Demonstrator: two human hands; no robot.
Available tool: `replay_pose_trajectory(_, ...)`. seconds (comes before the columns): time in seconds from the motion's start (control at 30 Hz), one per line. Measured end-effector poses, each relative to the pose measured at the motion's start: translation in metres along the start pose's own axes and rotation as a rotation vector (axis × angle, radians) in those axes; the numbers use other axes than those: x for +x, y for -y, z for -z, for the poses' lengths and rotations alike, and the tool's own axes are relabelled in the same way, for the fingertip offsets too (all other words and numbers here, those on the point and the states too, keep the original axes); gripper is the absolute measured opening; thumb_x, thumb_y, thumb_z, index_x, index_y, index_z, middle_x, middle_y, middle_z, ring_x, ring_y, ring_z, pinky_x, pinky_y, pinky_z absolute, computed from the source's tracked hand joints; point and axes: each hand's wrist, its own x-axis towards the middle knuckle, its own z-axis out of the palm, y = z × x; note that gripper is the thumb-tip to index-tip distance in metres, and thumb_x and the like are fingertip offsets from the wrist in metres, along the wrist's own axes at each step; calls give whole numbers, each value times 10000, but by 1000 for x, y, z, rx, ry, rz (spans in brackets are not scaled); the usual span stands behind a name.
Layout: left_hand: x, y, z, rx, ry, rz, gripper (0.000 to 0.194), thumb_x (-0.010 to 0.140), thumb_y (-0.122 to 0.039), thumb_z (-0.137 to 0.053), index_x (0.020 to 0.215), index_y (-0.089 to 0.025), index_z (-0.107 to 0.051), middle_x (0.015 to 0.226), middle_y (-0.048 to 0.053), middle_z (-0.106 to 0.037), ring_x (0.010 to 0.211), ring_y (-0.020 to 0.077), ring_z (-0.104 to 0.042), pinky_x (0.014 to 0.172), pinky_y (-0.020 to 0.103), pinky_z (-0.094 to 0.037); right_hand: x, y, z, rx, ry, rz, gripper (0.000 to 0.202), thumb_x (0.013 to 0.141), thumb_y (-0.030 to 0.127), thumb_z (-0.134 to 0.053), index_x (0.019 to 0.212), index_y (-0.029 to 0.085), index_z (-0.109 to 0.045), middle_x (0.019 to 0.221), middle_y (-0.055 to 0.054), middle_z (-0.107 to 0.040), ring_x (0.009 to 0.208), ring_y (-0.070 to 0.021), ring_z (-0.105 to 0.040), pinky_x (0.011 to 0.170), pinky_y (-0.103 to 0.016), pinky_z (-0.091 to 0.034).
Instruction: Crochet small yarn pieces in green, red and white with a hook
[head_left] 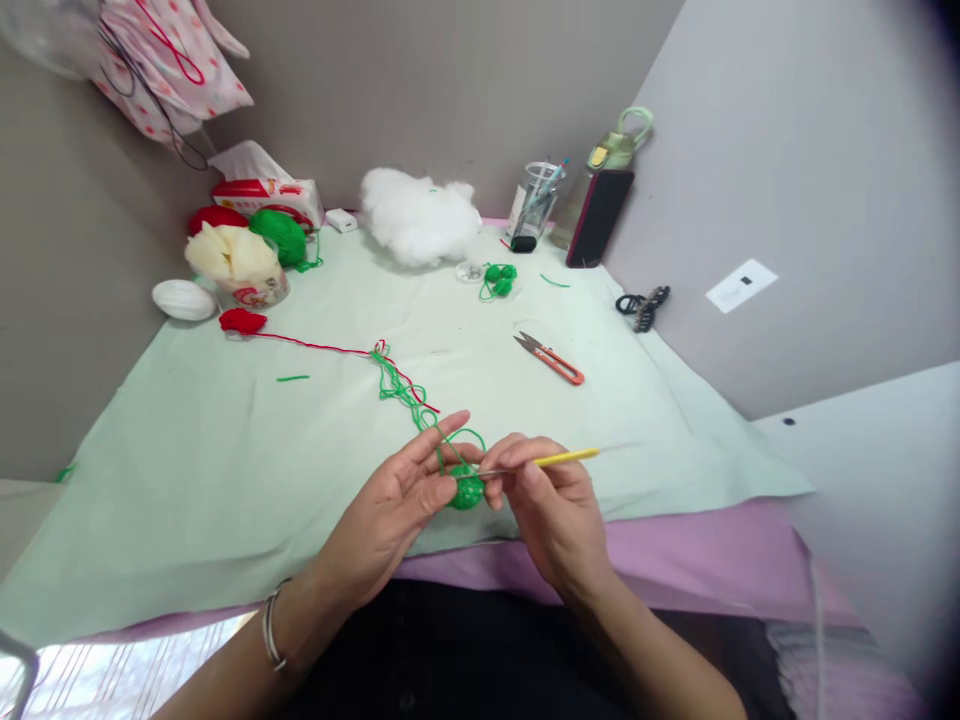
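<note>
Between my hands is a small round green crochet piece (466, 492), near the table's front edge. My left hand (405, 490) pinches its left side with the thumb, and green yarn (409, 395) runs over the raised index finger. In my right hand (551, 500) is a crochet hook (566, 458) with a yellow handle. Its metal shaft points left and meets the top of the green piece; the tip is too small to make out. The green yarn trails away loosely up the table, tangled with a red strand (315, 346).
Orange-handled thread snips (551, 358) lie right of centre. Behind are white stuffing (420, 215), green crochet pieces (499, 280), a clear cup (538, 205), a bottle (611, 152) and a phone (600, 218). At left stand a tissue box (304, 200), yarn balls (279, 235) and a tub (259, 285).
</note>
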Motion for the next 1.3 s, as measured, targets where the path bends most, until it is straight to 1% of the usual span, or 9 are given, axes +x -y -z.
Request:
replay_pose_trajectory(0.1, 0, 2, 0, 96, -20, -51, 691, 838, -275, -855, 1478, -298, -597, 1163, 45, -715, 1148, 217, -639, 1043, 341, -477, -4, -3, 0, -251, -10, 154, 147, 994, 284, -678, 1032, 275, -820, 976, -64, -767, 755, -155, -674, 664, -294, -579)
replay_pose_trajectory(0.23, -2, -1, -1, 257, -96, -90, 719, 786, -266, -884, 1450, -263, -607, 1111, 46, -728, 1115, 222, -646, 1026, 349, -484, -5, -1, 2, -411, 68, 209, 206, 1012, 226, -643, 1109, 295, -811, 1061, -72, -793, 887, -185, -696, 720, -318, -576)
replay_pose_trajectory(0.33, -4, -4, -3, 358, -131, -97, 717, 759, -263, -893, 1421, -242, -619, 1065, 38, -715, 1093, 226, -647, 1055, 364, -458, -2, -2, 3, -307, 65, 156, 156, 1001, 278, -668, 1049, 275, -816, 988, -66, -797, 803, -170, -685, 650, -291, -555)
replay_pose_trajectory(0.47, -5, -7, -2, 399, -126, -103, 692, 747, -272, -901, 1388, -237, -641, 957, 1, -644, 1021, 206, -643, 1039, 354, -460, 6, -6, 2, -24, 21, -63, 199, 958, 413, -717, 916, 224, -763, 857, -45, -776, 559, -112, -592, 524, -249, -512)
replay_pose_trajectory(0.57, -4, -6, 0, 396, -114, -109, 654, 783, -294, -884, 1389, -248, -643, 945, -9, -612, 1009, 189, -631, 1015, 331, -471, 9, -8, 3, 87, 23, -166, 235, 934, 441, -740, 882, 213, -716, 810, -33, -771, 529, -102, -583, 513, -230, -510)
replay_pose_trajectory(0.73, -5, -4, 3, 397, -85, -102, 616, 834, -307, -853, 1408, -270, -631, 969, -7, -605, 1016, 180, -633, 1011, 319, -474, 12, -9, 10, 108, 108, -166, 218, 960, 418, -713, 898, 209, -712, 844, -39, -788, 572, -111, -644, 553, -238, -556)
replay_pose_trajectory(0.93, -6, -3, 3, 426, -109, -103, 603, 834, -316, -847, 1398, -259, -641, 940, -6, -601, 968, 183, -633, 965, 319, -500, 11, 0, 20, -71, 212, -98, 216, 1020, 385, -631, 987, 201, -740, 925, -67, -795, 689, -145, -723, 653, -294, -629)
replay_pose_trajectory(1.13, -5, -2, 3, 481, -147, -122, 621, 817, -334, -852, 1396, -247, -644, 937, -3, -608, 977, 199, -622, 975, 335, -490, 6, 6, 18, -288, 215, 8, 216, 1054, 317, -571, 1056, 212, -760, 1004, -74, -785, 759, -156, -742, 718, -314, -645)
replay_pose_trajectory(1.3, -4, -3, 0, 543, -219, -143, 636, 796, -298, -845, 1393, -223, -638, 911, -11, -605, 935, 183, -606, 951, 311, -481, 2, 8, 14, -566, 283, 262, 206, 1050, 220, -560, 1097, 226, -761, 1001, -80, -802, 925, -194, -766, 801, -337, -646)
